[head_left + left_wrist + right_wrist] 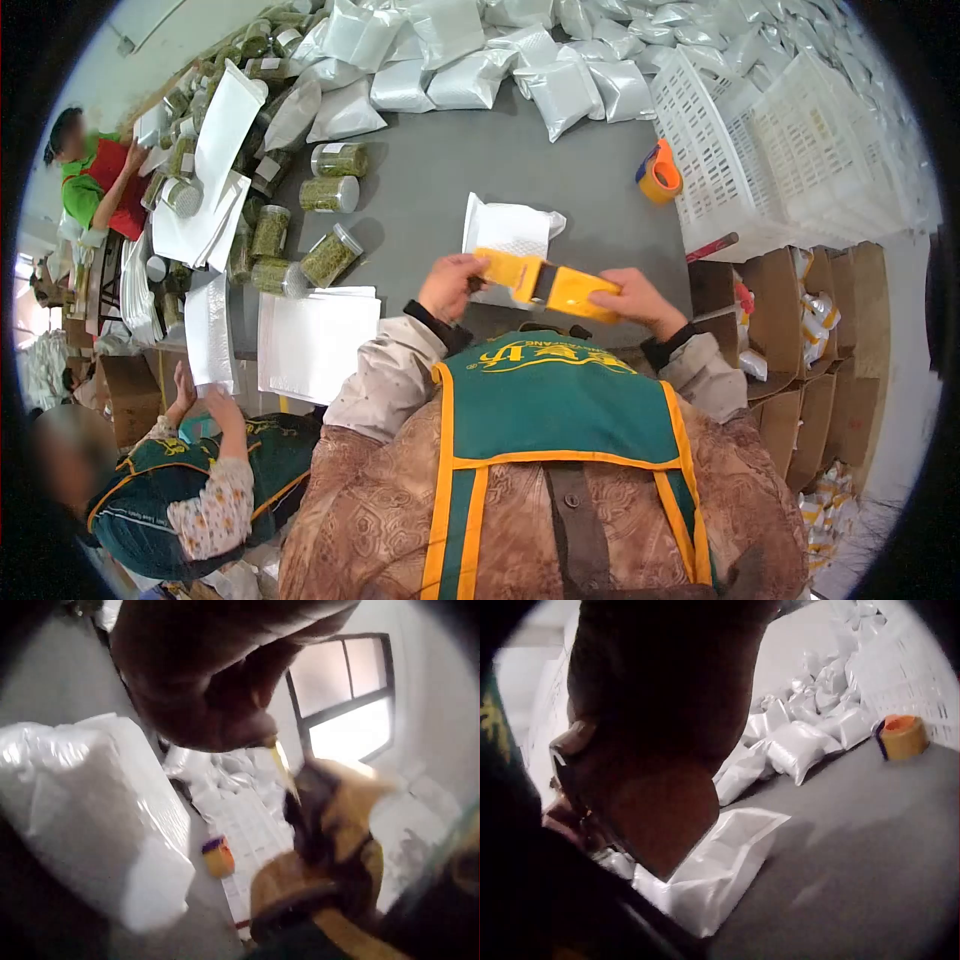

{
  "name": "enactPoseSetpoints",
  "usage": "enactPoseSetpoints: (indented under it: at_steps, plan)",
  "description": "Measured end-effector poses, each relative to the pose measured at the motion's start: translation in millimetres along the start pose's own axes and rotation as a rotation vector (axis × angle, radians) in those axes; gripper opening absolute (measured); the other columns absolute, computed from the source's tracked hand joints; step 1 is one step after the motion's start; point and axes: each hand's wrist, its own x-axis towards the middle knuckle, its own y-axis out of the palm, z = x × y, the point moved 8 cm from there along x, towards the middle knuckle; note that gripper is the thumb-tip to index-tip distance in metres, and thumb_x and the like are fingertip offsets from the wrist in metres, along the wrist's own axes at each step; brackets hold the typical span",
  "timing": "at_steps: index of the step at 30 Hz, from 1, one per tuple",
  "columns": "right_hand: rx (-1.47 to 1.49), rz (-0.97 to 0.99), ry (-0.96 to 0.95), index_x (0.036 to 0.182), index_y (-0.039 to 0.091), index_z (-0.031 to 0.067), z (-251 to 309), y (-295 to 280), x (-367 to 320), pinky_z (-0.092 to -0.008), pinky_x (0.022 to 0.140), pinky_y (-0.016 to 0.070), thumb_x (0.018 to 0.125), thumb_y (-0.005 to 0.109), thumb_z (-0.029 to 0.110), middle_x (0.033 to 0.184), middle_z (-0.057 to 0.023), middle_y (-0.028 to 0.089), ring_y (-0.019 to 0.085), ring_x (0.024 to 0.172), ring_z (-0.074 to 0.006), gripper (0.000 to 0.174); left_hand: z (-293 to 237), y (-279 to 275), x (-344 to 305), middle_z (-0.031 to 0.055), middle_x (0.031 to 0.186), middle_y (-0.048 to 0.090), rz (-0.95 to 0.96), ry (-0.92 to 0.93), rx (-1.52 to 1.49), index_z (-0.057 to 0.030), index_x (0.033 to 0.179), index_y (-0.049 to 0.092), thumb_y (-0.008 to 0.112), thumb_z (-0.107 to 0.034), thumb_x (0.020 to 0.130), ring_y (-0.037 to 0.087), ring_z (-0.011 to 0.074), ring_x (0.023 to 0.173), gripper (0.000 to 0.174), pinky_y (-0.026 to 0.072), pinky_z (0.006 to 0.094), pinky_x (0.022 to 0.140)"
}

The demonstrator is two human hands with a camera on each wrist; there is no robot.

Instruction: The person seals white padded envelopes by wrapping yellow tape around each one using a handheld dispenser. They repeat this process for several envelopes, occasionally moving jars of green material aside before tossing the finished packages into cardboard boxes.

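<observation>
A flat yellow strip [585, 293] with a dark band across its middle stretches between my two hands, over the front of the grey table. My left hand [450, 288] pinches its left end. On the other end, the fingers of my right hand [640, 300] grip the strip. Just beyond the strip lies a white padded mailer bag [508, 230], partly covered by it in the head view. In the left wrist view this bag [82, 810] looks bulging. The right wrist view shows my hand [660, 697] mostly in shadow above the bag [727, 862].
An orange tape roll [659, 172] stands beside a white plastic crate [715, 150]. Filled white bags [465, 80] line the back. Jars of green dried contents [330, 195] and a stack of flat mailers [318, 340] are leftward. Another person's hands [225, 405] work close by. Cardboard boxes [800, 330] stand rightward.
</observation>
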Motion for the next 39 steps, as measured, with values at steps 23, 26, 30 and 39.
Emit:
enactPoseSetpoints:
  at_steps: [23, 26, 30, 39]
  plan:
    - [0.242, -0.043, 0.275, 0.093, 0.066, -0.0083, -68.4, 1.8, 6.1, -0.0314, 0.057, 0.0455, 0.084, 0.063, 0.039, 0.076, -0.0087, 0.065, 0.058, 0.064, -0.015, 0.048, 60.1, -17.8, 0.5, 0.0078, 0.127, 0.054, 0.094, -0.227, -0.039, -0.0051, 0.132, 0.046, 0.05, -0.047, 0.092, 0.05, 0.0185, 0.113, 0.058, 0.0384, 0.0329, 0.097]
    - [0.341, 0.02, 0.204, 0.099, 0.065, -0.0072, 9.4, 25.9, 26.2, -0.0293, 0.062, 0.0459, 0.086, 0.062, 0.035, 0.084, -0.0078, 0.065, 0.057, 0.067, -0.0142, 0.044, 73.0, -22.5, 25.4, 0.006, 0.131, 0.05, 0.152, 0.015, 0.149, -0.0075, 0.137, 0.039, 0.049, -0.036, 0.094, 0.045, 0.0184, 0.122, 0.052, 0.0369, 0.0331, 0.1]
    - [0.342, -0.036, 0.279, 0.1, 0.064, -0.0069, 14.7, 46.8, 58.1, -0.0289, 0.065, 0.0468, 0.087, 0.063, 0.034, 0.085, -0.0082, 0.065, 0.058, 0.071, -0.0139, 0.043, 13.0, -5.7, -17.8, 0.0133, 0.136, 0.043, 0.112, 0.236, 0.081, -0.0051, 0.138, 0.037, 0.066, -0.017, 0.082, 0.045, 0.023, 0.122, 0.064, 0.0388, 0.0331, 0.098]
    - [-0.101, 0.052, 0.223, 0.098, 0.066, -0.0049, 24.7, 44.3, 60.7, -0.03, 0.062, 0.0465, 0.086, 0.062, 0.042, 0.08, -0.0097, 0.065, 0.058, 0.069, -0.0135, 0.048, 4.8, -34.1, 7.1, 0.0104, 0.095, 0.063, -0.385, 0.399, 0.839, 0.0008, 0.105, 0.066, 0.08, -0.018, 0.067, 0.059, 0.0215, 0.089, 0.044, 0.0468, 0.0335, 0.078]
